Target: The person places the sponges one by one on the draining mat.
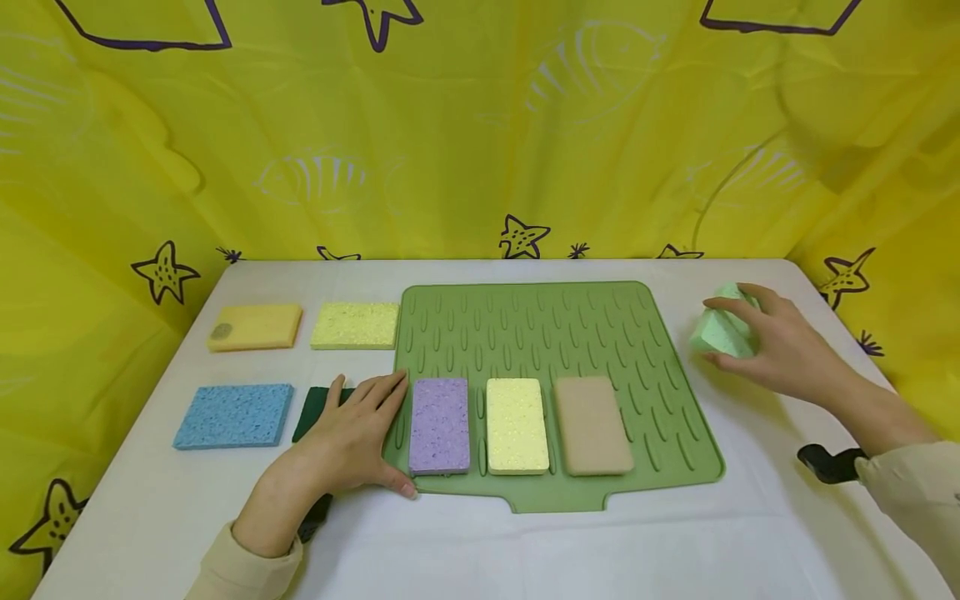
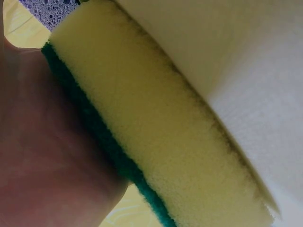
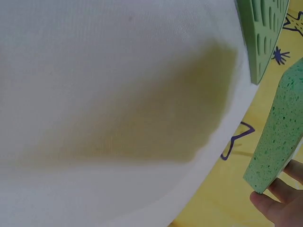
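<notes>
My right hand (image 1: 783,346) pinches a mint-green sponge (image 1: 724,329) between thumb and fingers, off the right side of the green ridged mat (image 1: 525,333). In the right wrist view that sponge (image 3: 279,127) is tilted, with fingertips along its lower edge. Spread over the mat's left edge, my left hand (image 1: 345,442) has its fingers extended and its thumb near the front left corner. Under it lies a scrub sponge with a dark green scouring face (image 1: 311,410), mostly covered; its yellow foam side (image 2: 142,104) shows in the left wrist view beside the palm.
On the mat stand a purple sponge (image 1: 439,427), a pale yellow sponge (image 1: 517,427) and a beige sponge (image 1: 594,426) in a row. Left of it lie an orange-yellow sponge (image 1: 258,326), a yellow-green sponge (image 1: 356,326) and a blue sponge (image 1: 234,416). A yellow curtain (image 1: 450,125) hangs behind the table.
</notes>
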`<state>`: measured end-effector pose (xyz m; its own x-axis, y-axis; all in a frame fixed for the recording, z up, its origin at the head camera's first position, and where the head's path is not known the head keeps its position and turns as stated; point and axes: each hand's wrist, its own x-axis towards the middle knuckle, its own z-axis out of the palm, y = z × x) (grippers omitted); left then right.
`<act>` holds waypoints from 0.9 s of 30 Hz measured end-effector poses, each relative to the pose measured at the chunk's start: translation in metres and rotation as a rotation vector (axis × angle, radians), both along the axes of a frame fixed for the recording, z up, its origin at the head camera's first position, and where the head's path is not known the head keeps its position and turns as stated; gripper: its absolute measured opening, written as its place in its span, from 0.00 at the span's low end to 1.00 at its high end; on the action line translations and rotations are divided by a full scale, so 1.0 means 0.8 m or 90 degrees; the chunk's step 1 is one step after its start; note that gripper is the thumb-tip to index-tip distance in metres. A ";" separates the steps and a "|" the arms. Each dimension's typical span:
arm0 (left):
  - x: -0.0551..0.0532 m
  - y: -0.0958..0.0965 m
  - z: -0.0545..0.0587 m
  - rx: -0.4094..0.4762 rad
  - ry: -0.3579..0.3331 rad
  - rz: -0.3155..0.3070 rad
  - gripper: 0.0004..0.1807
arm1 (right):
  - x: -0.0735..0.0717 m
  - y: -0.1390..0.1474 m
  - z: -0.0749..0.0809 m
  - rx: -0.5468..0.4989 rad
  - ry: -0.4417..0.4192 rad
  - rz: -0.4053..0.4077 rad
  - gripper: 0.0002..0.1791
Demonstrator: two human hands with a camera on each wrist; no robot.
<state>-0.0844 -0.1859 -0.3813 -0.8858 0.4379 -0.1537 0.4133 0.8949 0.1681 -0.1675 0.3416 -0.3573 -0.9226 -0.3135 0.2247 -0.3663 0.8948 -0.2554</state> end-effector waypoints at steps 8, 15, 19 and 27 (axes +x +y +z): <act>0.000 0.000 0.000 0.001 0.001 -0.001 0.75 | 0.007 -0.011 0.002 0.008 0.003 0.050 0.41; 0.000 0.000 0.000 0.003 -0.001 0.000 0.75 | 0.016 -0.022 0.003 0.003 -0.006 0.085 0.41; 0.000 0.000 0.000 0.001 -0.004 0.002 0.75 | 0.020 -0.029 0.005 -0.003 -0.021 0.114 0.41; 0.001 0.000 0.000 0.000 -0.002 0.000 0.75 | 0.029 -0.042 0.005 0.006 -0.028 0.161 0.39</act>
